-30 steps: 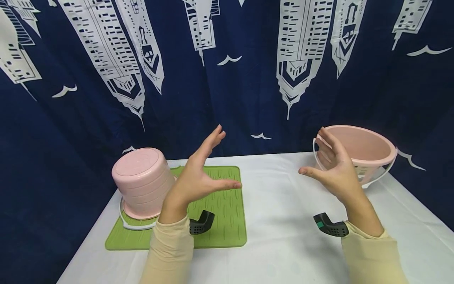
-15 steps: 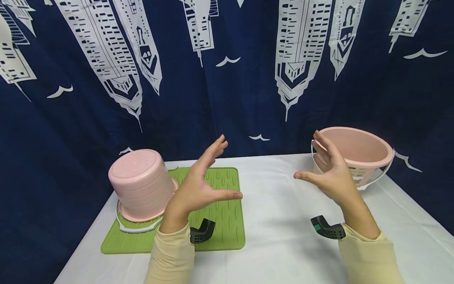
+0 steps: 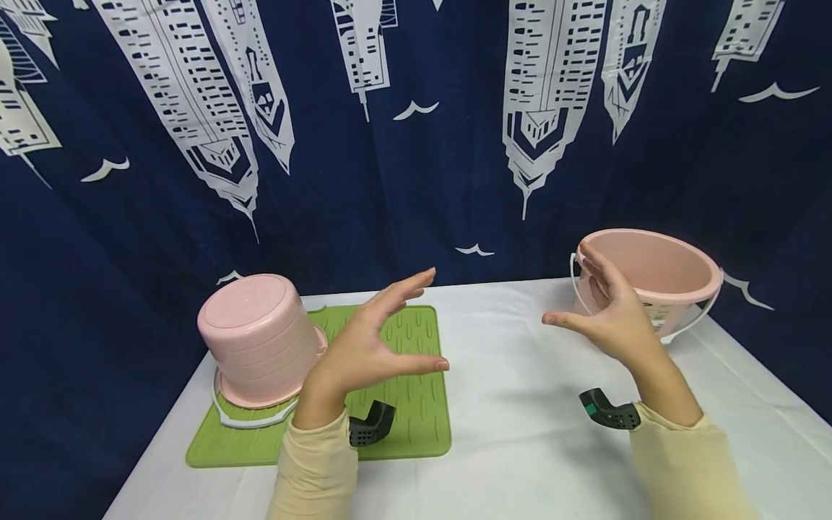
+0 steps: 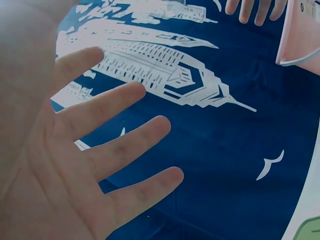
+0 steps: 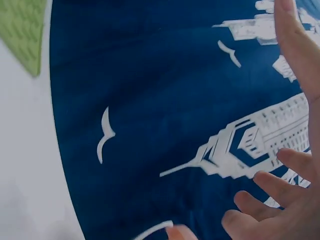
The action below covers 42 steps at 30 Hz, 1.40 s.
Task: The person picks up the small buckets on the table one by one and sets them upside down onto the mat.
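Note:
Both bare hands hover above the table, thumbs apart from fingers, holding nothing. My left hand [image 3: 360, 350] overlaps the green mat in the head view, just right of an upside-down pink bucket [image 3: 250, 321]. That bucket stands on the mat, its pale handle [image 3: 256, 419] lying around its rim. Over the right side, my right hand [image 3: 614, 310] partly covers a second pink bucket [image 3: 676, 263], upright with its mouth up and its white handle hanging down. The left wrist view shows spread left fingers [image 4: 135, 145]. Curved right fingers [image 5: 265, 190] appear in the right wrist view.
A ribbed green mat [image 3: 416, 412] lies on the white-covered table [image 3: 507, 433]. Behind the table hangs a dark blue curtain [image 3: 429, 180] printed with white buildings and birds. Black devices [image 3: 372, 425] sit at both wrists, over pale yellow sleeves [image 3: 318, 462].
My left hand has lowered a little, and its fingers have tipped down toward the right. The right hand has shifted only slightly. Both buckets stay where they were; the head view has moved slightly.

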Tool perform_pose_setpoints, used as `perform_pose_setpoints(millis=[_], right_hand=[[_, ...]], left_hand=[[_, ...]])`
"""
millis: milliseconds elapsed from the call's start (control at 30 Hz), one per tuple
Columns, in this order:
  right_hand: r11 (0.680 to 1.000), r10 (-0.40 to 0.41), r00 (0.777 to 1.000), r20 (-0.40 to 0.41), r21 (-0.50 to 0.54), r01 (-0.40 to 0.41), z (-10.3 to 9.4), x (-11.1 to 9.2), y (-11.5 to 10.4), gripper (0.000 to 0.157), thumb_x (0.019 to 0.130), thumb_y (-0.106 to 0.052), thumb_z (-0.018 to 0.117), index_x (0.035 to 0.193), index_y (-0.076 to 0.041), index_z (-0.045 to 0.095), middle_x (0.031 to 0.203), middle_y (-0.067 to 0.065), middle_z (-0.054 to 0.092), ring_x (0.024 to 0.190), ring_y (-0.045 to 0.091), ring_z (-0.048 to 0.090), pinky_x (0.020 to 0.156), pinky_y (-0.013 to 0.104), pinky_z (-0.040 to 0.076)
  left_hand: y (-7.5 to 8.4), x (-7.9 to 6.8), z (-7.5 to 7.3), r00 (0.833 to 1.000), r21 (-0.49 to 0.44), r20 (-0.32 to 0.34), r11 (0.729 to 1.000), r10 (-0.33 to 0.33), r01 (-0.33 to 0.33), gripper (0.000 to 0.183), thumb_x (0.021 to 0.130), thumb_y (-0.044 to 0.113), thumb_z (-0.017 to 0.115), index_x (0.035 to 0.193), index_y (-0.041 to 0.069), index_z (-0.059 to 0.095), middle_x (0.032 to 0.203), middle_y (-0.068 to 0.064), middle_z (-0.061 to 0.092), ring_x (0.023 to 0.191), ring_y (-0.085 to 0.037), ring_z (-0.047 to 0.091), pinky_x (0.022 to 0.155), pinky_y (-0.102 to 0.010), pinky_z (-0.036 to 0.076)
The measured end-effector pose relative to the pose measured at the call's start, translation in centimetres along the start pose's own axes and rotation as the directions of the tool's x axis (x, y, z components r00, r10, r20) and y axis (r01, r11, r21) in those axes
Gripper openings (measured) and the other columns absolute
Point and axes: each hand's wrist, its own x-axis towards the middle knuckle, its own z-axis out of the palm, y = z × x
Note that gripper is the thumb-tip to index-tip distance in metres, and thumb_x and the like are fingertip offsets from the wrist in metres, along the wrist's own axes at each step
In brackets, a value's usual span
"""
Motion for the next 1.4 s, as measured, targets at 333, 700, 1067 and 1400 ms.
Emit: perform_pose_setpoints(millis=[333, 700, 1067, 1400], right_hand=[[0.975, 0.084, 0.996, 0.025, -0.208, -0.077, -6.4, 1.7, 1.9, 0.119, 0.069, -0.016, 0.095, 0.162, -0.016, 0.022, 0.163, 0.016, 0.022, 0.147, 0.042, 0.020, 0.118, 0.056, 0.017], [0.859, 0.185, 0.982, -0.045, -0.477, -0.184, -12.6, 1.3, 6.8, 0.125, 0.072, -0.031, 0.092, 0.159, 0.002, 0.009, 0.162, 0.031, -0.001, 0.146, 0.053, -0.009, 0.107, 0.077, -0.003], [0.870, 0.418, 0.908, 0.025, -0.297, -0.393, -14.7, -0.3, 11.9, 0.116, 0.096, -0.034, 0.070, 0.151, 0.003, -0.025, 0.155, 0.037, -0.021, 0.140, 0.062, -0.003, 0.102, 0.077, 0.014], [0.878, 0.428, 0.904, 0.005, -0.238, -0.415, -14.1, -0.1, 12.8, 0.114, 0.096, -0.031, 0.071, 0.152, 0.004, -0.022, 0.157, 0.040, -0.008, 0.141, 0.061, 0.006, 0.110, 0.068, 0.017]], left_hand=[[0.0, 0.5, 0.8, 0.994, -0.043, 0.061, 0.995, 0.092, -0.090, 0.075, 0.074, 0.022, 0.092, 0.142, 0.019, 0.059, 0.135, 0.008, 0.061, 0.120, -0.012, 0.059, 0.104, -0.037, 0.044], [0.0, 0.4, 0.7, 0.994, -0.017, 0.093, 0.998, 0.063, -0.061, 0.063, 0.076, 0.025, 0.091, 0.134, 0.018, 0.065, 0.127, 0.008, 0.065, 0.116, -0.013, 0.061, 0.101, -0.035, 0.047], [-0.2, 0.3, 0.7, 0.993, -0.002, 0.106, 0.999, 0.042, -0.042, 0.061, 0.076, 0.026, 0.090, 0.132, 0.019, 0.067, 0.126, 0.008, 0.066, 0.115, -0.012, 0.061, 0.100, -0.034, 0.047], [-0.3, 0.3, 1.0, 0.991, 0.037, 0.131, 0.999, 0.002, -0.007, 0.060, 0.077, 0.029, 0.090, 0.132, 0.021, 0.067, 0.126, 0.013, 0.065, 0.114, -0.007, 0.059, 0.100, -0.032, 0.047]])
